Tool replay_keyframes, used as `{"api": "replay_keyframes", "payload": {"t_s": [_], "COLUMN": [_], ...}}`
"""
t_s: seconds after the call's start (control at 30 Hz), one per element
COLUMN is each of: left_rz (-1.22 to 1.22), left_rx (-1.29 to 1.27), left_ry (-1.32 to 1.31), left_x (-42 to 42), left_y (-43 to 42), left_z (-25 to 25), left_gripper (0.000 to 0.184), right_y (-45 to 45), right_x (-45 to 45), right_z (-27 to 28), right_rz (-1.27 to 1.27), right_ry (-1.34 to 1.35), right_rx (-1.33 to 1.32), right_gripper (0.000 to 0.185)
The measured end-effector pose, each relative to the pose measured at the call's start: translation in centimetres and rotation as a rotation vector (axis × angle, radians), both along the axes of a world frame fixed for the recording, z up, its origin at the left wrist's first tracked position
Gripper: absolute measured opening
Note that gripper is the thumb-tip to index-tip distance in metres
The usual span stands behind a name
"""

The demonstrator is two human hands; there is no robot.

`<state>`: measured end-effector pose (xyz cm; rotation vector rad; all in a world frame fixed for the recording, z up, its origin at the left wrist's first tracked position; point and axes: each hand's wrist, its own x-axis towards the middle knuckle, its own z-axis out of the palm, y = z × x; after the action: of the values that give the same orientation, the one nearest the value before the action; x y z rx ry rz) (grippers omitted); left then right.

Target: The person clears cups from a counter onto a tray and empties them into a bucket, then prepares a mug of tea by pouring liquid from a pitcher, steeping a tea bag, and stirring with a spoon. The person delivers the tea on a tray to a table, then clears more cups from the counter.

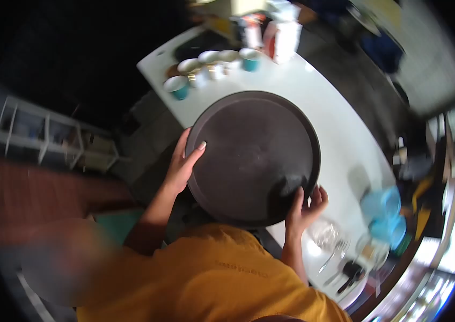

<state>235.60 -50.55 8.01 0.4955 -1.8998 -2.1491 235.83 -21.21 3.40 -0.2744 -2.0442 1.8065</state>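
Observation:
A large round dark brown tray (254, 155) fills the middle of the view, its flat inside facing up and bare. My left hand (182, 166) grips its left rim, the thumb lying over the edge and the fingers beneath. At the lower right rim is my right hand (305, 209), with its thumb on the tray's edge and the fingers on the outer side. The tray is held over the near edge of a white table (340, 139), close to my body.
Several white and teal cups (250, 60) stand in a row at the table's far left. Behind them are blurred cartons (282, 40). Blue containers (382, 206), a clear glass bowl (325, 233) and utensils (337, 249) lie at the right. A white rack (45, 134) stands far left.

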Motion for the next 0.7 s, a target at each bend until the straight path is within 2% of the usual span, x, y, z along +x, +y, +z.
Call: {"api": "replay_keyframes", "payload": {"t_s": [0.1,0.17,0.3,0.37,0.4,0.47,0.5,0.57,0.63,0.7], "left_rz": [0.206,0.375,0.605,0.755,0.87,1.023,1.058,1.127,1.249,1.355], "left_rx": [-0.018,0.015,-0.014,-0.054,-0.01,0.028,0.033,0.046,0.163,0.2], "left_ry": [0.034,0.092,0.181,0.157,0.165,0.182,0.218,0.262,0.253,0.233], "left_x": [5.5,9.4,18.7,23.9,26.1,31.2,33.8,38.9,44.0,48.1], "left_y": [-2.4,-4.3,-8.5,-10.2,-10.8,-13.0,-14.1,-16.0,-17.4,-18.1], "left_z": [1.5,1.3,0.7,1.4,1.4,0.9,0.2,-1.1,-2.5,-3.3], "left_gripper": [0.064,0.063,0.059,0.058,0.057,0.055,0.053,0.051,0.048,0.047], "right_y": [-2.5,-5.5,-12.8,-17.4,-19.6,-25.0,-27.6,-32.4,-37.3,-41.6], "right_x": [0.6,0.9,2.4,4.4,5.5,8.1,9.5,12.4,16.5,19.0], "right_z": [0.7,1.0,0.5,1.9,2.6,3.4,3.2,2.9,2.4,0.2], "right_rz": [0.18,0.323,0.514,0.594,0.652,0.915,0.954,1.208,1.193,1.306], "right_ry": [0.123,0.238,0.283,0.074,0.052,-0.151,-0.162,-0.29,-0.306,-0.328], "right_rx": [-0.166,-0.188,-0.214,-0.444,-0.432,-0.523,-0.518,-0.213,-0.107,-0.091], "right_gripper": [0.057,0.053,0.047,0.049,0.049,0.046,0.046,0.041,0.035,0.032]}}
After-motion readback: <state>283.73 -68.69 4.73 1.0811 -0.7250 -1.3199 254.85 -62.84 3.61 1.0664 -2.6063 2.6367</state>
